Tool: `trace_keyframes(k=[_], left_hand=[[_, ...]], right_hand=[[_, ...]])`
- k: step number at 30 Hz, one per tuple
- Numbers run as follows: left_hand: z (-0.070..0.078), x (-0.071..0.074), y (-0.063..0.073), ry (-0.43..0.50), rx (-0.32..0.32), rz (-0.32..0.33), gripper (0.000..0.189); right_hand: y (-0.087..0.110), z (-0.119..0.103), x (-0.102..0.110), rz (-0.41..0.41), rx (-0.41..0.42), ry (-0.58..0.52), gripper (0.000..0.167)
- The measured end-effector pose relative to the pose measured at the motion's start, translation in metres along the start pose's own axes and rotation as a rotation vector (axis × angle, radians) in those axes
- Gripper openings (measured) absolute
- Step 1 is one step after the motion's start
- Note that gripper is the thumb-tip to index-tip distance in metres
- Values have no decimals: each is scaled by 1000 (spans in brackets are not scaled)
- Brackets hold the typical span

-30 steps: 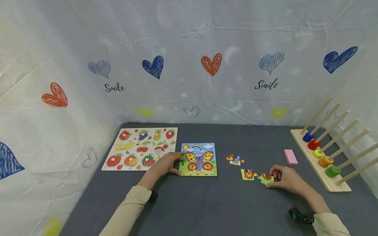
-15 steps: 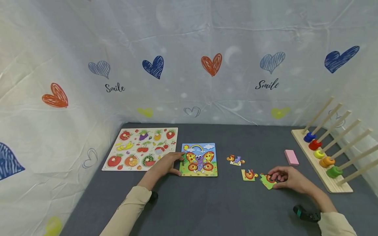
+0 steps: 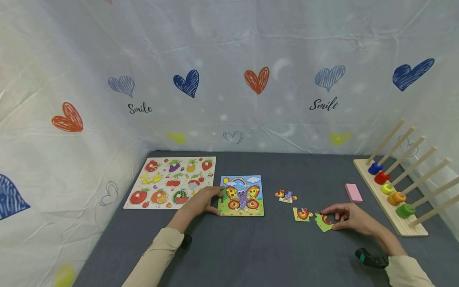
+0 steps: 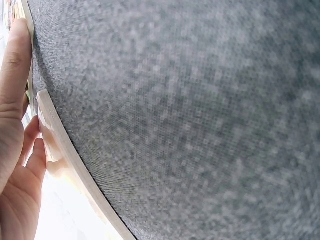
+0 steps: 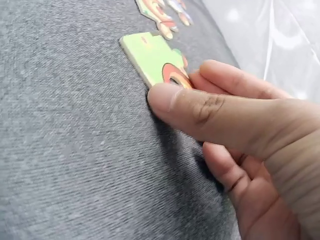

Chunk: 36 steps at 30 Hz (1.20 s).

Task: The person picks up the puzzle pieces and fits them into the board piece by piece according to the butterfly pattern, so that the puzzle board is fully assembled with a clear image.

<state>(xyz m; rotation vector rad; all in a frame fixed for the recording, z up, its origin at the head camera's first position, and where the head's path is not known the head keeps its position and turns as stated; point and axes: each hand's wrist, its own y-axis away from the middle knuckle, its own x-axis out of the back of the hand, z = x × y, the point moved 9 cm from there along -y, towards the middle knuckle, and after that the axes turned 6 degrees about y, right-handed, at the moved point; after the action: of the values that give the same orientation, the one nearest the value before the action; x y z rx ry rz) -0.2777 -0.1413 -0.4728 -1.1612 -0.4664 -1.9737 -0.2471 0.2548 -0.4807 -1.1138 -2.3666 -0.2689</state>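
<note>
In the head view, my left hand (image 3: 201,201) rests at the left edge of a square butterfly puzzle board (image 3: 242,195). Its thumb lies at the lower left corner and its fingertips touch higher along that side. My right hand (image 3: 353,217) pinches a green jigsaw piece (image 3: 324,223) with an orange swirl between thumb and fingers, and the piece sits tilted. Just left of it lies another jigsaw piece (image 3: 302,214), yellow-green with an orange swirl. Farther back is a purple and orange jigsaw section (image 3: 285,195). The right wrist view shows the thumb (image 5: 167,97) over the piece's near edge.
A fruit peg puzzle (image 3: 168,183) lies at the back left, partly behind my left hand. On the right are a pink block (image 3: 353,193) and a wooden peg stand (image 3: 391,195) with coloured rings. A printed white curtain (image 3: 229,79) hangs behind the table.
My right hand has drawn the green jigsaw piece away from its neighbour, slightly right and nearer, and turned it at an angle. The left hand and the board have stayed in place.
</note>
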Motion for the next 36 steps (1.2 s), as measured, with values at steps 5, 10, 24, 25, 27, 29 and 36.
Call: trace_keyframes(k=[5, 10, 24, 25, 27, 29, 36], left_hand=[[0, 0, 0, 1, -3, 1, 61], [-1, 0, -1, -2, 6, -4, 63], [-4, -3, 0, 4, 29, -4, 60], [-4, -3, 0, 2, 28, -4, 60], [-5, -4, 0, -4, 26, -5, 62], [-4, -4, -1, -9, 22, -5, 63], [-5, -3, 0, -4, 36, -9, 60]], right_hand=[[5, 6, 3, 70, -87, 68, 41], [12, 5, 5, 143, -147, -18, 46], [5, 5, -3, 333, -278, -87, 47], [1, 3, -6, 339, -272, -92, 47], [-7, 0, -11, 345, -257, -112, 46], [-16, -4, -16, 350, -239, -120, 45], [-55, -18, -41, 350, -155, -153, 39]])
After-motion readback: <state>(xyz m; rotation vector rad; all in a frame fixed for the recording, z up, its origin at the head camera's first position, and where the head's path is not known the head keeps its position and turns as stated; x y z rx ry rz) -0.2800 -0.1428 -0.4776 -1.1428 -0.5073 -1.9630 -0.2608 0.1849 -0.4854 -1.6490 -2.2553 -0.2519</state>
